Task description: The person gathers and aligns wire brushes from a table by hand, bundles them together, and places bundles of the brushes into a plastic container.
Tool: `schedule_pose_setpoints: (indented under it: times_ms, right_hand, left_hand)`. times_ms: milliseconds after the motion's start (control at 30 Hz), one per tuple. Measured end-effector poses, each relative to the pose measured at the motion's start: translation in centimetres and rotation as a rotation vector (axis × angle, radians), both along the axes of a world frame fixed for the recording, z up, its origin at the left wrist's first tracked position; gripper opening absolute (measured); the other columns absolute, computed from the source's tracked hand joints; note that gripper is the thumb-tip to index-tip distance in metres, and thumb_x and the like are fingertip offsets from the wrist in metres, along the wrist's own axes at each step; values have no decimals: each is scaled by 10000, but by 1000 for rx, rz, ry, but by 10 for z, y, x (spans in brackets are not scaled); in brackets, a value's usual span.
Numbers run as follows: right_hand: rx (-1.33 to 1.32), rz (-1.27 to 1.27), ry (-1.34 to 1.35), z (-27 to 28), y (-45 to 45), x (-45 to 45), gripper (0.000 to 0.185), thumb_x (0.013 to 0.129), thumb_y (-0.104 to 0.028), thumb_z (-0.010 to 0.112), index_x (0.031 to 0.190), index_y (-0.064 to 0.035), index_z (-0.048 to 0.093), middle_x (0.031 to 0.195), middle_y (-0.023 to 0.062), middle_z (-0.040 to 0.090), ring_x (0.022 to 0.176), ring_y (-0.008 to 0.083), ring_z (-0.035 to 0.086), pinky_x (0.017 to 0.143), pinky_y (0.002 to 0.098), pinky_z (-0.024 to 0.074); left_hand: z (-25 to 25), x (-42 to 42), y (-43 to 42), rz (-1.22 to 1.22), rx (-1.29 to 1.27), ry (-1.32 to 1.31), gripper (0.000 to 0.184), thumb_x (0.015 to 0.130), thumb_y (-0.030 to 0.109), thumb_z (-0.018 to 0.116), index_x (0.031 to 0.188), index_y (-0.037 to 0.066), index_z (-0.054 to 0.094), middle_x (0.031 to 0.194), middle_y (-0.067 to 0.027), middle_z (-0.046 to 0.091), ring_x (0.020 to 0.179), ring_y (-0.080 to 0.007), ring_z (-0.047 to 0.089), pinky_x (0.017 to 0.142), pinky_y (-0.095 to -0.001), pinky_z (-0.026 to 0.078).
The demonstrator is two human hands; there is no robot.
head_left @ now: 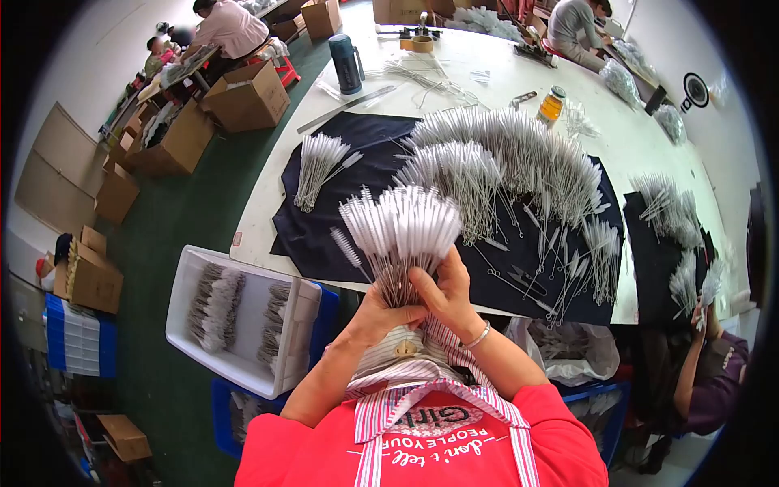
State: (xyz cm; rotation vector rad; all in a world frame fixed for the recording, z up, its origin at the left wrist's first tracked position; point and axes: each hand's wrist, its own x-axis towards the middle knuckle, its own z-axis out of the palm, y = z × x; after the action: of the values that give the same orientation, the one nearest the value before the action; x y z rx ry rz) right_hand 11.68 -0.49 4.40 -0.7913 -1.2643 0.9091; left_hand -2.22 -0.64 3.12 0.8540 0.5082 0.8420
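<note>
A thick bundle of white-bristled straw brushes (402,231) stands upright in front of me, bristle ends up. My left hand (377,315) is wrapped round the wire stems at the bottom. My right hand (445,296) closes on the same bundle from the right, its thumb against the stems. Just beyond lies a dark cloth (320,243) on the table. On it are a small bundle of brushes (319,170) at the left and a large spread heap of brushes (511,154) at the centre and right. Small scissors (527,280) lie among loose brushes.
The white table (268,195) also bears a dark flask (346,65), a steel ruler (341,109), a tape roll (418,44) and a jar of orange liquid (551,105). A white bin (235,369) with brushes stands at left. At right, a co-worker's hand (699,316) holds brushes.
</note>
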Motion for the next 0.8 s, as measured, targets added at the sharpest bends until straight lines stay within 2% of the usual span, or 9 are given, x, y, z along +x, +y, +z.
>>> schedule_pose_setpoints:
  times_ms: [67,100,167,200,267,400,500,633,800]
  right_hand:
    - [105,40,-22,-1,-2,11,475,806,-108,616,1214,46,427,1107,133,580,1033,183,556,913,307,405]
    - [-27,71,106,1,-2,12,481,870,-252,562,1227,41,426,1141,127,561,1098,190,518,965,316,360]
    - [-58,55,527,9,4,15,528,921,-394,450,1237,28,430,1078,91,574,1044,177,529,950,296,357]
    - [-147,41,542,17,10,22,570,940,-465,355,1220,20,461,978,52,577,946,138,523,895,271,361]
    - [-275,121,460,38,25,39,384,934,-298,461,1123,25,549,865,23,572,817,88,512,758,225,397]
    - [-477,321,340,70,39,43,168,870,-99,574,976,18,632,826,17,609,712,55,555,627,194,450]
    - [-432,580,369,63,49,45,149,843,-93,619,946,12,643,809,25,632,708,65,582,624,196,472]
    - [-431,533,337,57,54,50,98,832,-96,639,860,-2,644,756,32,638,640,59,580,576,199,477]
    - [-443,116,556,42,73,69,150,888,-153,563,836,-13,585,590,26,533,474,115,501,467,236,443]
  left_hand:
    - [4,-5,-1,-45,-7,8,363,717,-55,693,1030,25,526,764,-97,612,573,-138,543,471,-256,420]
    - [6,-8,-3,-100,-17,25,375,711,-61,694,1033,25,524,758,-107,614,561,-138,540,460,-252,410]
    - [7,-12,-5,-129,-6,44,412,702,-56,702,1056,22,507,739,-119,613,543,-136,533,451,-242,397]
    - [6,-14,-7,-190,-25,14,378,696,-53,705,1021,15,525,735,-122,613,542,-138,533,451,-246,398]
    - [19,-13,-11,-258,-134,-20,251,668,-20,735,864,-6,579,693,-111,600,536,-137,526,454,-254,397]
    - [19,-15,-15,-395,-66,86,260,627,8,770,806,-7,583,645,-88,574,532,-136,518,467,-257,396]
    - [8,-20,-14,-513,-7,12,364,706,-34,711,1010,-1,514,682,-85,569,538,-109,507,454,-231,387]
    - [12,-23,-15,-509,-23,-40,413,712,-51,694,1079,-2,511,671,-75,555,530,-107,500,451,-231,385]
    - [31,-19,-11,-417,-148,54,485,688,-63,686,1132,-24,496,647,-96,556,514,-145,530,425,-251,393]
